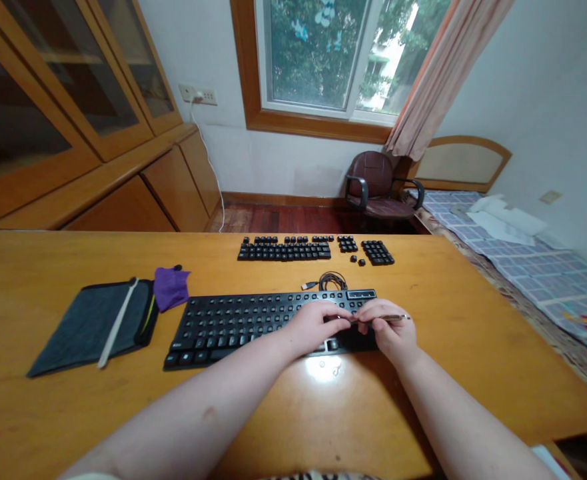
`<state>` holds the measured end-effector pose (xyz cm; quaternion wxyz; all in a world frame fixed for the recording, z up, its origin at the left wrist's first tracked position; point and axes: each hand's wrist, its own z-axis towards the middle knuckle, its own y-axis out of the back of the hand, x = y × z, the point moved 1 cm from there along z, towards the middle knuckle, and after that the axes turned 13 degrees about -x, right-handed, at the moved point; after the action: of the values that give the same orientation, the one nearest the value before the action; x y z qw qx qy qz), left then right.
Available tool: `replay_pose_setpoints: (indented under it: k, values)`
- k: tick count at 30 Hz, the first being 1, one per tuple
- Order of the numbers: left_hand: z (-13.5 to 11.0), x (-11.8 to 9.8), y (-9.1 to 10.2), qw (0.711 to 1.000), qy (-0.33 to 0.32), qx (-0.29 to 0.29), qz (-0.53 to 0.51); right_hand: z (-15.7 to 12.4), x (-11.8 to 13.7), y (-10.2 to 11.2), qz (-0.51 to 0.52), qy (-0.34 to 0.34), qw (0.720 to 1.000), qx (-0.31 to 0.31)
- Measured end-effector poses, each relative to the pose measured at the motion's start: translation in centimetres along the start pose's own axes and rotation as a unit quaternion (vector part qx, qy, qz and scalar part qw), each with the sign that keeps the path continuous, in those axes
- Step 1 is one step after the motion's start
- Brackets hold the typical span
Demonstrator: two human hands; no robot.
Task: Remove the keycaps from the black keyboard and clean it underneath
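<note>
A black keyboard frame [233, 323] with its keycaps off lies on the wooden table [473, 347] in front of me. My left hand [316, 327] rests on its right part, fingers curled. My right hand [390, 330] is closed on a thin metal tool [396, 318], its tip pointing left toward my left fingers. The removed keycaps [286, 249] lie in rows at the table's far edge. The keyboard's coiled cable [330, 281] sits behind the frame.
A dark grey pouch [90, 327] with a white stick [118, 323] on it lies at the left, a purple cloth [170, 287] beside it. Wooden cabinets stand left, a chair [378, 187] under the window, a bed at the right.
</note>
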<state>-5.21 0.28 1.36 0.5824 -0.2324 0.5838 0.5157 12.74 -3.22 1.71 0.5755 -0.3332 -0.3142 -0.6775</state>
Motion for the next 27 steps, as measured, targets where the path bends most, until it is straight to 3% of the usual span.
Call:
replay_pose_setpoints:
  k: [3, 7, 11, 19, 22, 27]
  values:
    - [0.2, 0.2, 0.2, 0.999, 0.031, -0.005, -0.036, 0.2, 0.5, 0.0, -0.021, 0.049, 0.998, 0.030]
    - [0.4, 0.5, 0.4, 0.993, 0.083, 0.011, -0.078, 0.4, 0.9, 0.0, -0.011, 0.060, 0.994, 0.085]
    - [0.5, 0.6, 0.5, 0.994, 0.074, 0.033, -0.078, 0.5, 1.2, -0.1, 0.005, 0.074, 0.990, 0.123]
    - [0.5, 0.6, 0.3, 0.994, 0.074, 0.039, -0.074, 0.4, 1.0, -0.2, 0.012, 0.032, 0.996, 0.083]
    - [0.5, 0.6, 0.3, 0.992, 0.087, 0.016, -0.085, 0.4, 0.7, -0.3, 0.015, 0.016, 0.998, 0.066]
    - [0.6, 1.1, 0.1, 0.982, 0.110, -0.045, -0.144, 0.5, 0.5, -0.1, -0.056, 0.072, 0.994, 0.057]
